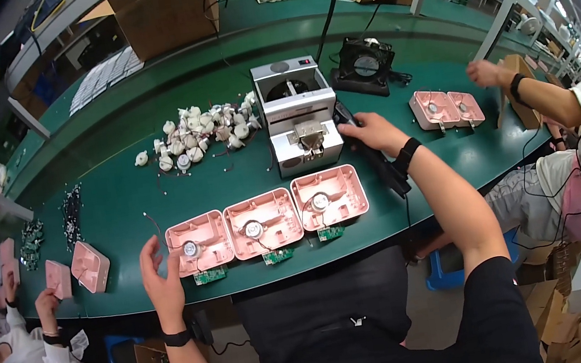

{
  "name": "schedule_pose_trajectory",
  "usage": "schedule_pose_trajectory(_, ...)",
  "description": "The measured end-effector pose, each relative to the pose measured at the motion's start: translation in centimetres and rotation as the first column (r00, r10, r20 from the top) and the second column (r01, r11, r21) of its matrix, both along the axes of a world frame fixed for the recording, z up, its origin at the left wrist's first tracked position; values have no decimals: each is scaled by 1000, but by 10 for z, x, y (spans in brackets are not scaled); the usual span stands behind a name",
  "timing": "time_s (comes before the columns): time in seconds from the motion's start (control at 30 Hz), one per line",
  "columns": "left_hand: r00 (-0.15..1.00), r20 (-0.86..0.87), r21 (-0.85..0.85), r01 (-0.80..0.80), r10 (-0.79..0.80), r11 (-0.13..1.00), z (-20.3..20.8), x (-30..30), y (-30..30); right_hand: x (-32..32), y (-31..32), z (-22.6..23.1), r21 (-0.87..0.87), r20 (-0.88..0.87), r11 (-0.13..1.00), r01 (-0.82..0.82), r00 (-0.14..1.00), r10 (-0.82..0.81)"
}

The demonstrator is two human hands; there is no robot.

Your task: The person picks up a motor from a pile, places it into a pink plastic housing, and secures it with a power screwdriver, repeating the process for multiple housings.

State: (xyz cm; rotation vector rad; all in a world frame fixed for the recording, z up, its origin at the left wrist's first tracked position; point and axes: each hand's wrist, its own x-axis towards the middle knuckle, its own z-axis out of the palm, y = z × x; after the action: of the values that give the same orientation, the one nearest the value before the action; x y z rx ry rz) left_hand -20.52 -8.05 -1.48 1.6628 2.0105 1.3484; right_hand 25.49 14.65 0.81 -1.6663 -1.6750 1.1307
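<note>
Three pink plastic housings (pixel 266 238) lie open side by side along the near edge of the green bench. Each holds a round silver motor-like part (pixel 253 229), and a small green circuit board (pixel 278 256) hangs by wires at its front. My left hand (pixel 162 274), fingers apart and holding nothing, is at the left end of the row, beside the leftmost housing. My right hand (pixel 377 134) is closed round a long black electric screwdriver (pixel 380 163), right of a silver screw feeder (pixel 300 117). The driver's tip is hidden beside the feeder.
White motor parts with wires (pixel 204 134) are heaped behind the housings. A black fan (pixel 364 63) stands at the back right. Co-workers sit on both sides, with pink housings (pixel 446 109) at the right and more (pixel 89 267) at the left. Dark wired parts (pixel 72 216) lie far left.
</note>
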Motion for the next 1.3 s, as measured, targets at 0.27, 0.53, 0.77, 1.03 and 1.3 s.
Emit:
schedule_pose_trajectory(0.27,916,400,-91,58,-17,994,-39,-6,4,-5,-40,56,218,-514,962,166,857,-32)
schedule_pose_trajectory(0.53,983,181,31,32,-37,999,-38,-9,16,-32,-80,130,488,-689,842,229,693,212)
schedule_pose_trajectory(0.77,988,153,58,5,-14,998,-39,-5,2,-106,-63,150,585,-653,787,197,689,313)
schedule_pose_trajectory(1.03,987,159,-20,22,-19,1000,-34,-1,-4,-118,-50,129,488,-647,854,182,732,214)
schedule_pose_trajectory(1.3,990,141,-9,-6,7,1000,-34,-2,3,-89,-135,115,443,-741,884,150,617,267)
